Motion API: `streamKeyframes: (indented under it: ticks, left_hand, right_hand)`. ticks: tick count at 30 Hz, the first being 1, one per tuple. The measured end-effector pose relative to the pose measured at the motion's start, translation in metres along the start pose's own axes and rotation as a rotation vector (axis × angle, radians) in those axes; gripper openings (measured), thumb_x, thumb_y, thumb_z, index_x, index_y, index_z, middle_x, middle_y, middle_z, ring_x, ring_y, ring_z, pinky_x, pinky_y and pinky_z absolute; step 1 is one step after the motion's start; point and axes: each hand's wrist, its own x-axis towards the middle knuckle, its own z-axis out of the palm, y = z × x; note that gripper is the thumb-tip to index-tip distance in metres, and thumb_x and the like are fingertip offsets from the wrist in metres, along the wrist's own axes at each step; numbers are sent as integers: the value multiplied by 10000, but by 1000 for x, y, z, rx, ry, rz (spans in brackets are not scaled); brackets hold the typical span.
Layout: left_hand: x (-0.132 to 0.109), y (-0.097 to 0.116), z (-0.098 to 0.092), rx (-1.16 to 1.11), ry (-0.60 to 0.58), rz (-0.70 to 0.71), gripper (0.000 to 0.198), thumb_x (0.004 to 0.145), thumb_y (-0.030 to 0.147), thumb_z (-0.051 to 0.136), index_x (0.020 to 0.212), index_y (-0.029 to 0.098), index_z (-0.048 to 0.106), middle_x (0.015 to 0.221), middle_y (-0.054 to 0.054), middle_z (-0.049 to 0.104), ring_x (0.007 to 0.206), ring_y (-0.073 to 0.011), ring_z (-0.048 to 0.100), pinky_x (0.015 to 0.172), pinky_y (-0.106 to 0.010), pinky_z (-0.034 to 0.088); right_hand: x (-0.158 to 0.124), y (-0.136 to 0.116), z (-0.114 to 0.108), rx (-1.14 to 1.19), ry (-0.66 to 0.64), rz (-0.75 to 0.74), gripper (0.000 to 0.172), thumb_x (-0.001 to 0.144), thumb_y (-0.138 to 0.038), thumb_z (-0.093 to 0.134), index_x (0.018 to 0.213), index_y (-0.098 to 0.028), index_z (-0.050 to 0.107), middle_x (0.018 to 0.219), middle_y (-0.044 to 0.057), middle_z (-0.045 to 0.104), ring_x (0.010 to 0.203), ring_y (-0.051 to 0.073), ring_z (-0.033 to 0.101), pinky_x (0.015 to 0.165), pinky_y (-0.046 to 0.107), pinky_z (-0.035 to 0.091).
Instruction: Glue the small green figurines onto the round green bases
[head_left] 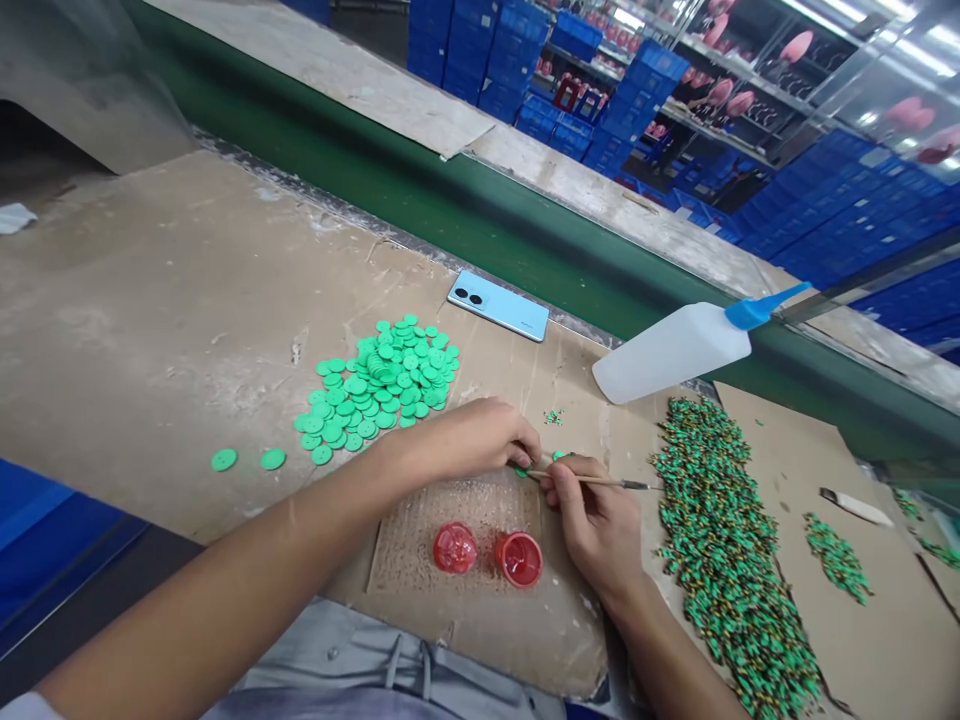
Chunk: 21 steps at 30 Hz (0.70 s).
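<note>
the left hand [469, 440] is curled, its fingers pinching a small green piece [519, 471] near the tip of a thin wooden-handled brush [581, 480] — the right hand [592, 525] grips that brush like a pen. just below, two red plastic cups [454, 548] sit on a pitted board [405, 550]. a heap of green discs [379, 385] lies to the left, a mass of green-and-yellow parts [724, 540] to the right — near a white squeeze bottle [671, 352] with a blue nozzle, and a pale blue phone [499, 305].

Head view — forward, down; above the hands [469, 440]
</note>
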Motion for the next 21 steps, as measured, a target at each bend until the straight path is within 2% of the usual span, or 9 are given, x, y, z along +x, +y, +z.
streamKeyframes:
  ticks: [8, 15, 21]
  left_hand:
    - [-3, 1, 1, 46, 6, 34, 292, 915, 70, 615, 1023, 235, 831, 999, -28, 841, 876, -177, 760, 727, -227, 493]
    - [-7, 0, 0, 64, 4, 67, 257, 942, 114, 633, 1082, 224, 818, 1086, -53, 831, 982, -217, 776, 841, -267, 531]
    - [-9, 1, 0, 67, 10, 69, 274, 925, 104, 637, 1083, 238, 816, 1078, -35, 834, 983, -211, 775, 878, -276, 533]
  right_hand:
    - [-3, 4, 1, 12, -30, -29, 170, 1004, -119, 571, 905, -208, 676, 785, 35, 752, 643, 149, 707, 591, 250, 556]
    - [-6, 6, -1, 2, -10, -26, 168, 999, -109, 569, 916, -210, 675, 767, 26, 741, 650, 155, 712, 623, 260, 564]
    - [-4, 4, -2, 5, 3, -10, 174, 1007, -124, 561, 904, -206, 675, 764, 30, 738, 661, 158, 718, 627, 259, 573]
